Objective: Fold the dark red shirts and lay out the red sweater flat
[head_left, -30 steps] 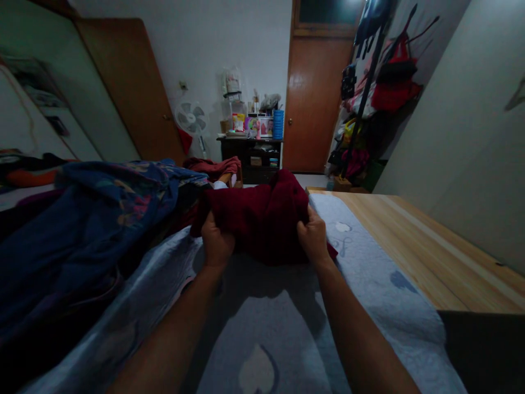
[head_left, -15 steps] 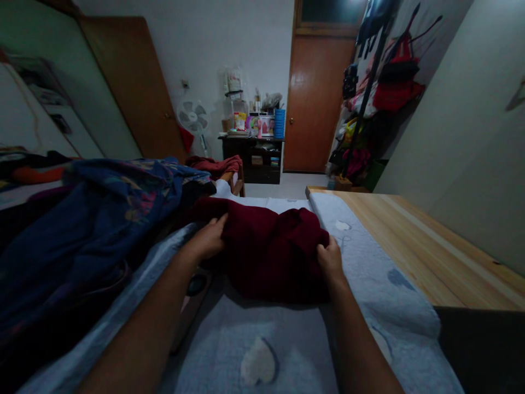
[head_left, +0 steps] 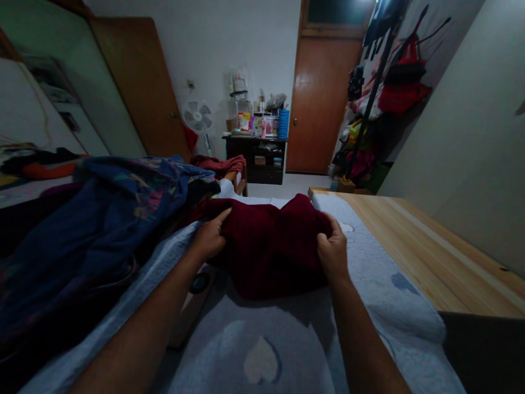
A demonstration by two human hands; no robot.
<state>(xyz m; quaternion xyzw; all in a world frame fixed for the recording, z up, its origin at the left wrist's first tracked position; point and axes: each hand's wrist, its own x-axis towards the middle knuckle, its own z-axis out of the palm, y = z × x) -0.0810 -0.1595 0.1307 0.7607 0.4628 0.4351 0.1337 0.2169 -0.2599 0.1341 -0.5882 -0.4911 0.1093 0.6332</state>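
A dark red garment (head_left: 274,246) is bunched and held up a little over the bed sheet (head_left: 229,350), which is pale blue with heart shapes. My left hand (head_left: 211,235) grips its left side, the index finger lying along the cloth. At the right edge, my right hand (head_left: 333,246) pinches the fabric between thumb and fingers. Which kind of garment it is I cannot tell. Partly behind my left forearm lies a pale phone (head_left: 197,295) with a round dark camera ring.
A heap of clothes with a blue floral garment (head_left: 123,202) lies on the left. Along the right runs a wooden board (head_left: 410,235). Farther off stand a fan (head_left: 198,116), a dark cabinet (head_left: 256,158), a door (head_left: 318,104) and hanging bags (head_left: 404,82).
The garment's right part has been spread and raised slightly, with my right hand a bit higher and farther over its edge. The view has shifted a little to the left.
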